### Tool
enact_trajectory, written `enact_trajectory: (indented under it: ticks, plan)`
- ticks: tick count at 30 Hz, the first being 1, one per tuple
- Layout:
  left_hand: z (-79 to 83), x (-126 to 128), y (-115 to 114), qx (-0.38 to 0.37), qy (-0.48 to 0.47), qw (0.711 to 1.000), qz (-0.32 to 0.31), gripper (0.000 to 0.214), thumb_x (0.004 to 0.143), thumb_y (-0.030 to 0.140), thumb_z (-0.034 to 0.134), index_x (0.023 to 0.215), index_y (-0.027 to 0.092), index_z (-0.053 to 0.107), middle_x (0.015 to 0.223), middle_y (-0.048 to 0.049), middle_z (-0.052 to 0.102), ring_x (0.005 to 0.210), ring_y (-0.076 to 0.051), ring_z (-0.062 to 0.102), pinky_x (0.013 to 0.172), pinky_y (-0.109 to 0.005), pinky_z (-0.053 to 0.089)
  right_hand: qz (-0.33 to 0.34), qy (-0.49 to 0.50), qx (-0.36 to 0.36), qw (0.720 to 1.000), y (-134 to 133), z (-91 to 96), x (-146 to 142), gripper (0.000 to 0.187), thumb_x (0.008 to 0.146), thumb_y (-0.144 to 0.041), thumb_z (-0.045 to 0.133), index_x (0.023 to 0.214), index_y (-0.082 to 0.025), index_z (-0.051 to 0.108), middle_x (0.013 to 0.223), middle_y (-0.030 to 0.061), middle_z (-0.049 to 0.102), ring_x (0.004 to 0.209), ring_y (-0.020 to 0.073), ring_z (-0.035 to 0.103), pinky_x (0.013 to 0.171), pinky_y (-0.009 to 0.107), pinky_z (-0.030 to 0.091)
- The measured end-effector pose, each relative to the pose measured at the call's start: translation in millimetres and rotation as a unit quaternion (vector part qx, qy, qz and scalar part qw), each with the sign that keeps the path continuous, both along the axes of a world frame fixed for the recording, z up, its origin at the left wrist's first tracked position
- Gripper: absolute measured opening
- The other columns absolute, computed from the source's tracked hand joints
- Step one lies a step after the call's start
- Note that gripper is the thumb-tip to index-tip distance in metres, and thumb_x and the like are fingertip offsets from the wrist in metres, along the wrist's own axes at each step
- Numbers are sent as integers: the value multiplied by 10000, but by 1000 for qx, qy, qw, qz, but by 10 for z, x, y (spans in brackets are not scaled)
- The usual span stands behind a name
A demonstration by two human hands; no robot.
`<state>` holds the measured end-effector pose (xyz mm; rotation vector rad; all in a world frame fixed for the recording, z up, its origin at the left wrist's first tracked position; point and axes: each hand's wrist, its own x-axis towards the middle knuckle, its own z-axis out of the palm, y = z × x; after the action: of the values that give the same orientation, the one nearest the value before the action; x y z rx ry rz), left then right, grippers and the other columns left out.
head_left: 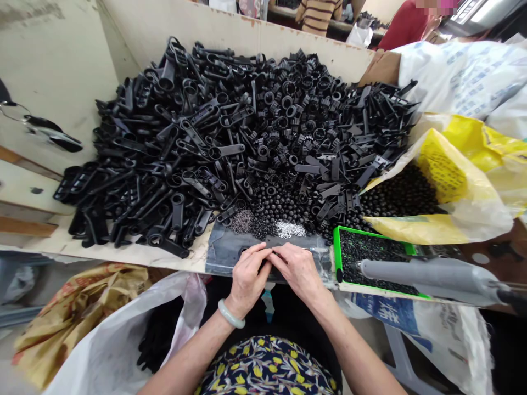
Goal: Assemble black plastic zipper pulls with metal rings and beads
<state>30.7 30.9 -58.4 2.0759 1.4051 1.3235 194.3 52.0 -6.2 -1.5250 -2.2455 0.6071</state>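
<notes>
In the head view, the left hand (248, 272) and right hand (297, 267) meet over the front of the dark mat (224, 241), fingers drawn in narrow and tips together. Any small piece between them is hidden, so I cannot tell what they hold. The silver pins (290, 229) lie just beyond the fingertips, between the hands and the heap of black plastic parts (206, 126); brownish bits (242, 221) sit to their left. Such close work probably goes best with one hand steadying and the other's fingertips aligning, using light pressure and wrists low over the mat. The grey power screwdriver (411, 274) lies across the green tray (337, 249); elbows should clear it.
</notes>
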Motion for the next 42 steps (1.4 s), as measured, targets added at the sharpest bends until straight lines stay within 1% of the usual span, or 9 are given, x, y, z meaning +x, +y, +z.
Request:
enact_trajectory:
  ticks: [5, 8, 15, 19, 23, 28, 32, 38, 42]
  plan:
    - [9, 3, 7, 0, -3, 1000, 11, 204, 989, 128, 606, 1159, 200, 692, 1113, -92, 785, 1131, -254, 741, 967, -434, 635, -2, 81, -46, 996, -52, 34, 36, 244, 1062, -323, 544, 1183, -226, 732, 914, 44, 733, 810, 186, 686, 768, 307, 538]
    - [33, 0, 11, -7, 2, 1000, 2, 190, 989, 134, 616, 1152, 203, 685, 1090, -83, 785, 1135, -254, 734, 973, -433, 631, -42, 155, -82, 984, -87, -9, 74, 264, 1042, -314, 564, 1245, -243, 717, 997, 44, 744, 824, 174, 683, 786, 305, 560]
    - [18, -15, 4, -29, -14, 999, -8, 221, 976, 122, 614, 1173, 208, 667, 1134, -91, 764, 1162, -255, 711, 991, -448, 621, -67, 239, -109, 962, -100, -98, 72, 158, 1009, -321, 647, 1101, -254, 756, 981, 26, 732, 830, 170, 694, 750, 279, 562]
    - [41, -48, -2, -50, -8, 998, -30, 281, 965, 89, 581, 1212, 202, 657, 1194, -103, 750, 1203, -254, 690, 1027, -451, 604, -47, 186, -48, 980, -130, -91, 49, 139, 1022, -297, 635, 1095, -248, 744, 974, 34, 737, 873, 190, 698, 808, 309, 550]
    - [100, -79, -7, -64, -23, 997, -43, 299, 977, 74, 540, 1212, 199, 676, 1216, -103, 753, 1227, -247, 676, 1042, -447, 593, -64, 195, -24, 978, -187, -160, 4, 139, 1032, -287, 626, 1098, -238, 738, 979, 35, 747, 855, 182, 704, 809, 306, 561]
    - [117, -71, 14, -43, -46, 997, -51, 233, 988, 115, 604, 1172, 209, 713, 1103, -69, 795, 1191, -254, 698, 1013, -450, 604, -64, 204, -2, 977, -256, -213, 5, 195, 1051, -282, 591, 1180, -233, 729, 1042, 50, 762, 929, 189, 719, 853, 312, 574]
    - [111, -48, 39, -42, -44, 997, -41, 177, 987, 132, 630, 1117, 209, 722, 1032, -53, 798, 1129, -244, 716, 978, -428, 613, -70, 172, -8, 983, -220, -152, 188, 272, 1044, -311, 612, 1292, -239, 696, 1058, 39, 760, 894, 174, 717, 854, 295, 565]
    - [78, -27, 40, -26, -6, 999, -20, 145, 976, 157, 659, 1098, 206, 719, 1041, -58, 795, 1088, -237, 733, 970, -396, 607, -175, -32, 81, 981, 64, -139, 399, 229, 1058, -338, 579, 949, -230, 750, 922, 31, 727, 877, 190, 672, 795, 297, 468]
    - [40, -29, 21, -1, 0, 1000, -18, 194, 974, 138, 661, 1145, 204, 723, 1075, -53, 805, 1120, -225, 737, 1006, -373, 599, -186, -103, 107, 971, 155, -209, 306, 213, 1045, -347, 607, 940, -231, 753, 918, 37, 723, 899, 207, 656, 786, 314, 413]
